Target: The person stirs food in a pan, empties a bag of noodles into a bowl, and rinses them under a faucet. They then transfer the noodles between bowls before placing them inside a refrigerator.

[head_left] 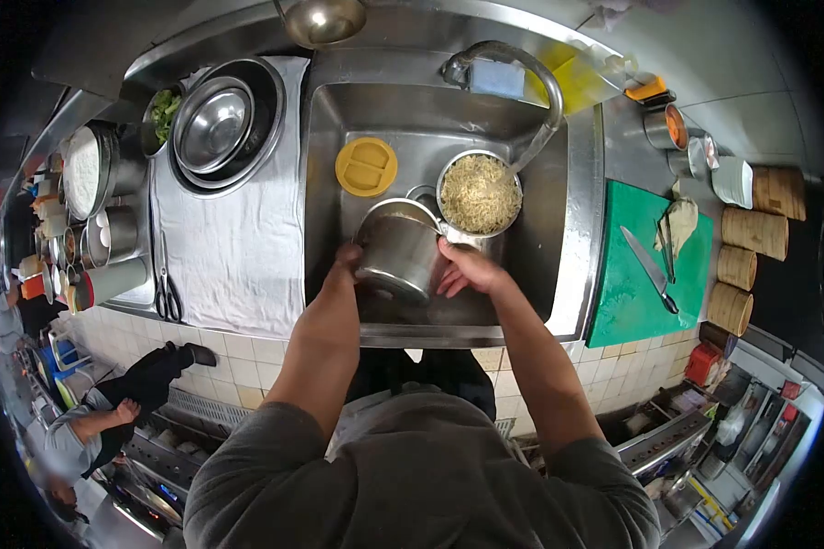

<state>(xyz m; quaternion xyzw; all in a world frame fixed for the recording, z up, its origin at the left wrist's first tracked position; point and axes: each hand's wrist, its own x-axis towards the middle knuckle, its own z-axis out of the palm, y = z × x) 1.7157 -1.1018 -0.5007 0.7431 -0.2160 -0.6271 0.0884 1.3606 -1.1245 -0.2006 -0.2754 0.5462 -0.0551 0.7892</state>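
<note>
A steel pot [399, 254] is tipped on its side-slant over the sink [330, 220], held between both hands. My left hand [344, 263] grips its left side, with the fingers mostly hidden behind it. My right hand [470, 268] holds its right side, thumb near the rim and fingers bent against the wall. Just beyond the right hand stands a round metal container [440, 197] filled with pale, shredded-looking food [479, 194], under the curved faucet [553, 110]. A round yellow divided piece [366, 166] lies on the sink floor at the upper left.
Left of the sink, stacked steel bowls [212, 128] and scissors [168, 295] rest on a white cloth [233, 252]. Rightward, a green cutting board [618, 274] bears a knife [648, 267]. A ladle [325, 20] hangs at the top. Another person [110, 416] is at the far left.
</note>
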